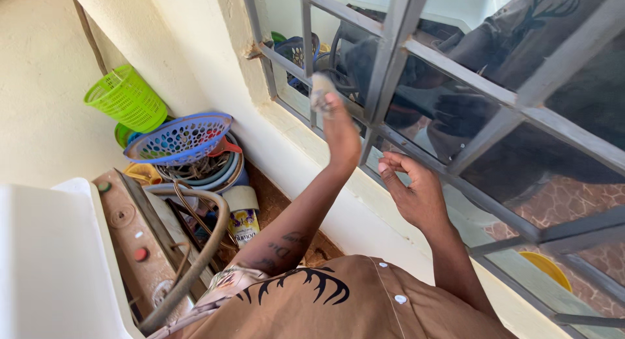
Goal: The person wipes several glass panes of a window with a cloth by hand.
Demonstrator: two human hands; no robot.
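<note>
Reaching up along the window, the left hand (340, 127) presses a small grey cloth (320, 90) against the glass pane (338, 85), close to one upright bar of the grey metal window grille (390, 52). The fingers are closed around the cloth and mostly hidden behind it, so I cannot tell how each one lies. The cloth sits near the bottom of a narrow pane, between two upright bars, and there is little room to either side of it.

The right hand (410, 189) is lower, just above the cream window sill (312, 140). Its fingers are curled together and hook over a slanted bar of the grille; the thumb lies near them. The two hands are near each other but apart.

The sill edge runs diagonally below both arms. Left of the left arm, the corner by the wall is crowded: a blue perforated basket (179, 138) rests on stacked bowls (215, 173), a green basket (127, 98) leans against the wall, a tin (244, 225) stands on the floor, and a thick hose (202, 248) curves over a white machine (52, 261). Only a narrow strip of brown floor (273, 205) stays free between these things and the wall under the sill.
</note>
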